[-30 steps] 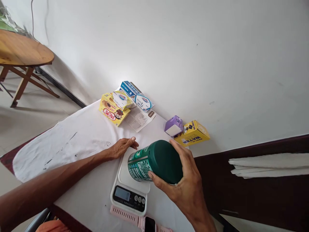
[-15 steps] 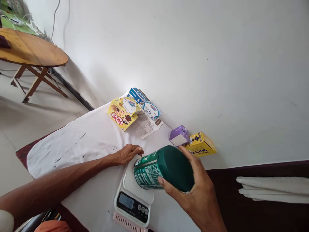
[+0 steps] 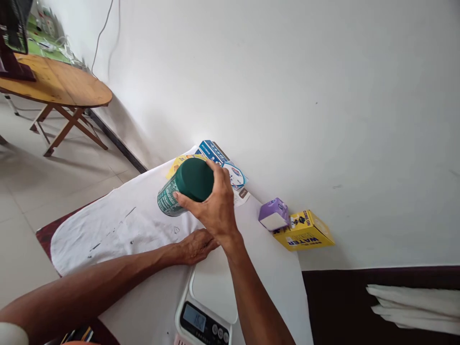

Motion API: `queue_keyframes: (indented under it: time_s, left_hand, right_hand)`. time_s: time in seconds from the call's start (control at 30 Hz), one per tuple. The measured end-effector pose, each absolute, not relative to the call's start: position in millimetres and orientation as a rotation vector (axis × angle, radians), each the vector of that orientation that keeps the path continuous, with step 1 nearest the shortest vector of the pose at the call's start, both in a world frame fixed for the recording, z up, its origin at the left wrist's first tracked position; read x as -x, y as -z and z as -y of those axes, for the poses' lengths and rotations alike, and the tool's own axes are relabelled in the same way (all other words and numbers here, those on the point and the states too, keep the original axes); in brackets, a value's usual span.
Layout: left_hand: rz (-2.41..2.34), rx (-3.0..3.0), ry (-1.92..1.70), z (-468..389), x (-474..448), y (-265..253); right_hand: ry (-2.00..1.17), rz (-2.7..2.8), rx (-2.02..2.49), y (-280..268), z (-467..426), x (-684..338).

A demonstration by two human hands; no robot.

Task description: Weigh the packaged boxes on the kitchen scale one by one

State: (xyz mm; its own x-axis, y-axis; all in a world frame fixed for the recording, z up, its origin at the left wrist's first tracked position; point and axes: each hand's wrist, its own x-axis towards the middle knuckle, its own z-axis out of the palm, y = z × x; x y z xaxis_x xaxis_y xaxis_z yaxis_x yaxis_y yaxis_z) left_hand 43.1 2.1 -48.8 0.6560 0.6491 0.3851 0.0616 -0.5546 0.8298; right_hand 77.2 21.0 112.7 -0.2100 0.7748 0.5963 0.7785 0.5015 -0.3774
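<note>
In the head view my right hand (image 3: 215, 206) grips a green canister (image 3: 168, 197) by its dark green lid end, thumb on the near side and fingers over the far side. The canister is tilted in the air above the white cloth, left of the kitchen scale (image 3: 213, 287). My left hand (image 3: 197, 247) lies at the scale's far edge, fingers loosely bent and holding nothing I can see; my right wrist partly covers its fingertips. The scale's display is lit, its digits too blurred to read surely. Behind the canister, a yellow carton (image 3: 175, 166) is mostly hidden.
A blue and white carton (image 3: 214, 152) stands at the back by the wall, near a printed sheet (image 3: 241, 196). To the right are a purple carton (image 3: 273, 214) and a yellow box (image 3: 305, 232). A wooden folding table (image 3: 68, 86) stands at far left.
My right hand has lifted the green canister off the scale and carried it left and away from me. My left hand stays by the scale's far edge. The camera view has shifted slightly.
</note>
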Motion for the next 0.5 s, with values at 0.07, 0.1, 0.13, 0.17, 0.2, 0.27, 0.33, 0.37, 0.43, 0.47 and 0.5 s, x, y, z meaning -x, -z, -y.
queue_keyframes:
  time_s: [0.07, 0.1, 0.13, 0.17, 0.2, 0.27, 0.33, 0.37, 0.43, 0.47, 0.5]
  left_hand:
    - [-0.535, -2.067, -0.88, -4, -45, 54]
    - [-0.523, -2.086, -0.875, -5, -47, 58]
    - [-0.512, -2.104, -0.868, -6, -49, 62]
    - [-0.5, -2.119, -0.86, -7, -51, 66]
    - [-0.489, -2.13, -0.853, -7, -53, 71]
    - [-0.475, -2.134, -0.844, -8, -56, 79]
    - [-0.474, -2.116, -0.842, -7, -57, 84]
    - [-0.473, -2.1, -0.841, -7, -57, 86]
    - [-0.472, -2.056, -0.836, -5, -55, 87]
    - [-0.474, -2.027, -0.834, -5, -54, 86]
    - [-0.477, -1.998, -0.832, -5, -53, 85]
  right_hand:
    - [0.02, 2.005, 1.277, -100, -35, -69]
    - [0.021, 2.007, 1.282, -96, -41, -67]
    - [0.021, 2.006, 1.289, -91, -45, -65]
    - [0.021, 2.001, 1.296, -88, -49, -65]
    - [0.021, 1.993, 1.303, -84, -51, -64]
    - [0.017, 1.973, 1.325, -77, -55, -64]
    - [0.003, 1.95, 1.359, -72, -58, -64]
    - [-0.01, 1.943, 1.375, -70, -58, -64]
    - [-0.039, 1.936, 1.397, -68, -57, -64]
    - [-0.056, 1.937, 1.404, -68, -55, -64]
    - [-0.074, 1.944, 1.408, -69, -52, -66]
